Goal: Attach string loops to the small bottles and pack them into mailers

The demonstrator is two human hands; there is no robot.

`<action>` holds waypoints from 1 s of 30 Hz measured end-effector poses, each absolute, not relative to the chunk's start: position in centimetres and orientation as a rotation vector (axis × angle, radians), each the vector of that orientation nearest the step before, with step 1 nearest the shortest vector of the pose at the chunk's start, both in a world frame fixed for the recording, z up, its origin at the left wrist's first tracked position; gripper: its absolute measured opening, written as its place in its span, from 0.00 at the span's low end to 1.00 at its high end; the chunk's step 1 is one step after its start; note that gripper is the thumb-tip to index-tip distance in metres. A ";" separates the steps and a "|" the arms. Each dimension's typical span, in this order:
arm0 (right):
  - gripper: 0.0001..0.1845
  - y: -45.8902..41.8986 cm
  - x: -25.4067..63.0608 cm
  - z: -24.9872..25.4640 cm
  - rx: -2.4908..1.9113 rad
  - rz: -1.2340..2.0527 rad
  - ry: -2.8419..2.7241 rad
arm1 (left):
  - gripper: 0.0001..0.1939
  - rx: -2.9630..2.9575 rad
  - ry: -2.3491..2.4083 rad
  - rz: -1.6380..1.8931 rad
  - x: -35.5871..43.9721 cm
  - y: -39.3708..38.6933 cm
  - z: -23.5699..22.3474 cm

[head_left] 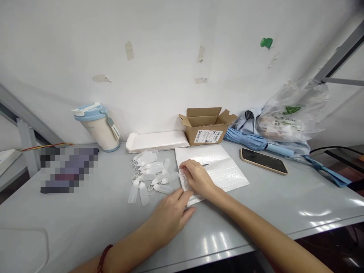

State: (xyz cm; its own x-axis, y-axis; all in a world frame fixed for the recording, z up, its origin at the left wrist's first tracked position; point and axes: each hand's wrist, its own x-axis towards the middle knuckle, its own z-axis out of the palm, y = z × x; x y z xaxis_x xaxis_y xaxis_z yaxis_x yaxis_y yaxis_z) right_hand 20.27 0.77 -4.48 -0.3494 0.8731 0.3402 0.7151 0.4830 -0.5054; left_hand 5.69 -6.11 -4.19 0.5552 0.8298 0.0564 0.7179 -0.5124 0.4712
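A white bubble mailer [230, 172] lies on the grey table, its left edge under both hands. My right hand [197, 178] is closed, fingertips pinching that left edge near its middle. At the near left corner, my left hand [172, 214] grips the mailer between thumb and fingers; the contact is partly hidden. A small dark slit or mark [206, 165] shows just past my right knuckles. Left of the mailer lies a loose pile of small translucent plastic bottles [144, 193] with thin loops, close to my left fingertips.
Behind stand a stack of white mailers [157, 140] and an open cardboard box [206, 132]. To the right are a phone [264, 161], a folded blue umbrella [247, 139] and a clear plastic bag [292, 113]. A lidded cup [101, 131] and a blurred-out item [69, 170] sit left.
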 end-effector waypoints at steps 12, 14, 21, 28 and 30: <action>0.22 1.2 21.4 -2.6 -1.764 0.050 -2.325 | 0.13 2.531 1.285 0.322 5.5 -5.8 -4.6; 0.26 1.3 21.7 -2.5 -1.797 0.014 -2.338 | 0.11 2.531 1.301 0.300 5.6 -5.8 -4.6; 0.26 1.3 21.8 -2.3 -1.830 -0.064 -2.343 | 0.09 2.520 1.351 0.267 5.8 -5.6 -4.2; 0.24 1.6 22.1 -2.3 -1.841 -0.028 -2.316 | 0.07 2.555 1.340 0.319 6.0 -5.6 -4.4; 0.23 1.7 22.0 -2.6 -1.827 -0.007 -2.302 | 0.06 2.564 1.339 0.322 6.0 -5.7 -4.5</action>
State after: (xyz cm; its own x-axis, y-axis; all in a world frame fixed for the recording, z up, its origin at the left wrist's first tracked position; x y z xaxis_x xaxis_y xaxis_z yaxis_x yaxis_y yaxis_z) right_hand 22.01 1.67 -2.62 -0.2142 0.9635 0.1605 0.9644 0.2346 -0.1216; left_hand 6.05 -5.65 -4.49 0.5583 0.8251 0.0869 0.7745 -0.5558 0.3021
